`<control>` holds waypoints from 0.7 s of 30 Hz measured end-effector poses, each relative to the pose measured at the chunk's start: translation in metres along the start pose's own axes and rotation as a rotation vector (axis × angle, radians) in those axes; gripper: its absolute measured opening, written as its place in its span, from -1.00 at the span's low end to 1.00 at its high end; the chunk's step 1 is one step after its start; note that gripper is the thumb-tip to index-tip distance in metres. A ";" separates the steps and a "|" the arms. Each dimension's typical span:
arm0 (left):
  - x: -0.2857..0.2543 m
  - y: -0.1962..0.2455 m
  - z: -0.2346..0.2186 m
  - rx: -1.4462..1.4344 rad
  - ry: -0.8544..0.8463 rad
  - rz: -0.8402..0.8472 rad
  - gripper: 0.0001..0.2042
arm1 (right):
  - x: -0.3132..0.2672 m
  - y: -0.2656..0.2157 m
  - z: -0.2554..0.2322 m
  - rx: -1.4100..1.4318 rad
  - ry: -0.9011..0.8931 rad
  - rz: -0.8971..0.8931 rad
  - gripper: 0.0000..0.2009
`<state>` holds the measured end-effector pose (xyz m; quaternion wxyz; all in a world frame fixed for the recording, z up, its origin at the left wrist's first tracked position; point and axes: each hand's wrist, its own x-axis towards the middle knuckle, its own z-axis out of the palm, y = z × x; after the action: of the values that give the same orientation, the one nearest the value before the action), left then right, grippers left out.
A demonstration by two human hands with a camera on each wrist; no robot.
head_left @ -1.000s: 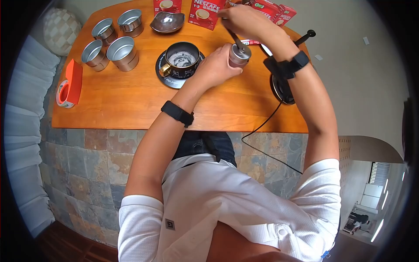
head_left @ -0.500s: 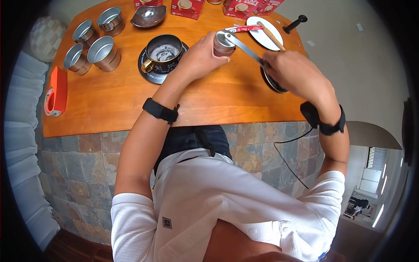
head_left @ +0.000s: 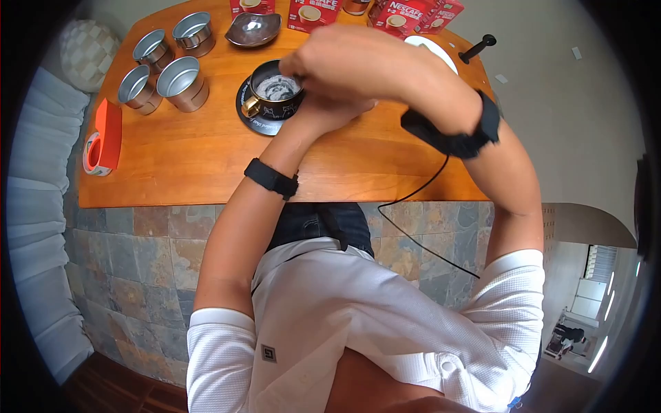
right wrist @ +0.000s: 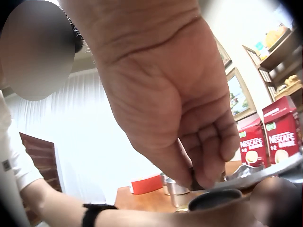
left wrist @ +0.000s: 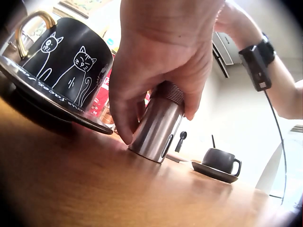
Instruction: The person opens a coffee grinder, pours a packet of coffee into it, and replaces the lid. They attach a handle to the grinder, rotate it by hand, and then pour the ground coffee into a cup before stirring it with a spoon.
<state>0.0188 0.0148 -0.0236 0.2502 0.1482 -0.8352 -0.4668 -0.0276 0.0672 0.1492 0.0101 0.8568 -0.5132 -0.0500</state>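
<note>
Brushed steel is gleaming on the grinder (left wrist: 155, 125), a smooth cylinder with a finely ribbed band near its top and an oval slot low on its side; it is standing on the glossy orange-brown wood of the table (head_left: 172, 165), near the black cup (left wrist: 71, 61), which is wearing white line-drawn cats and a gold handle; under that cup a dark, round saucer (left wrist: 85, 121) is showing pale lettering.

My left hand (left wrist: 161, 61) is wrapping round the ribbed band, fingers bending down one side and thumb pressing the other, spreading only as wide as the steel between them; that forearm is reaching forward, a fuzzy black strap (head_left: 270, 180) circling it. My right hand (right wrist: 173, 109) is arching above, creased palm facing its wrist camera, the forearm crossing over from the right; its fingers are curling narrowly, thumb and fingertips pinching a small dark knob (right wrist: 194, 185), while a flat metal crank (right wrist: 270, 172) is running just beside; from the head view this hand is hiding the grinder.

Beyond, four straight-sided metal cups (head_left: 182, 82) are clustering on the left; a wavy-rimmed, shiny dish (head_left: 253, 31) is sitting near red cardboard boxes (head_left: 313, 14).
</note>
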 end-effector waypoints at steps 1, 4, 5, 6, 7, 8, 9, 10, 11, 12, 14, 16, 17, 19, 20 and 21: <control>-0.002 0.012 -0.006 0.039 -0.069 -0.142 -0.45 | 0.010 0.018 0.011 0.045 0.064 0.010 -0.82; -0.002 0.017 -0.005 0.019 0.075 -0.108 -0.48 | 0.027 0.061 0.009 0.118 0.171 0.037 -0.84; -0.003 0.014 -0.004 0.020 0.081 -0.109 -0.48 | 0.024 0.069 0.008 0.057 0.159 0.118 -0.84; -0.004 0.012 -0.003 0.083 0.128 -0.036 -0.47 | 0.021 0.076 0.009 -0.004 0.148 0.200 -0.84; -0.004 0.011 -0.002 0.145 0.175 0.039 -0.46 | 0.014 0.089 0.014 -0.007 0.148 0.196 -0.84; -0.004 0.014 -0.004 0.145 0.178 0.040 -0.46 | 0.004 0.104 0.025 -0.045 0.137 0.257 -0.84; -0.005 0.019 -0.006 0.141 0.145 -0.024 -0.44 | -0.007 0.121 0.038 -0.084 0.126 0.319 -0.83; -0.004 0.023 -0.007 0.137 0.110 -0.088 -0.43 | -0.019 0.136 0.048 -0.122 0.114 0.382 -0.83; -0.004 0.024 -0.008 0.135 0.112 -0.087 -0.43 | -0.029 0.142 0.048 -0.161 0.103 0.445 -0.82; -0.004 0.024 -0.009 0.130 0.103 -0.095 -0.42 | -0.046 0.146 0.050 -0.161 0.100 0.447 -0.82; -0.004 0.023 -0.008 0.120 0.083 -0.103 -0.41 | -0.083 0.127 0.047 -0.189 0.170 0.505 -0.84; -0.004 0.020 -0.006 0.039 0.088 -0.085 -0.43 | -0.106 0.103 0.040 -0.243 0.075 0.534 -0.84; -0.003 0.017 -0.005 0.032 0.089 -0.063 -0.45 | -0.117 0.089 0.035 -0.298 -0.017 0.554 -0.84; -0.003 0.017 -0.006 0.036 0.075 -0.055 -0.44 | -0.131 0.053 0.021 -0.277 -0.097 0.557 -0.85; -0.004 0.021 -0.007 0.058 0.076 -0.044 -0.43 | -0.135 0.037 0.017 -0.262 -0.170 0.534 -0.85; -0.004 0.023 -0.007 0.057 0.061 -0.042 -0.43 | -0.139 0.026 0.018 -0.270 -0.193 0.482 -0.84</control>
<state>0.0256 0.0235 -0.0014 0.2615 0.1871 -0.8368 -0.4432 -0.1168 0.1778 0.1438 0.0866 0.6925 -0.6891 -0.1953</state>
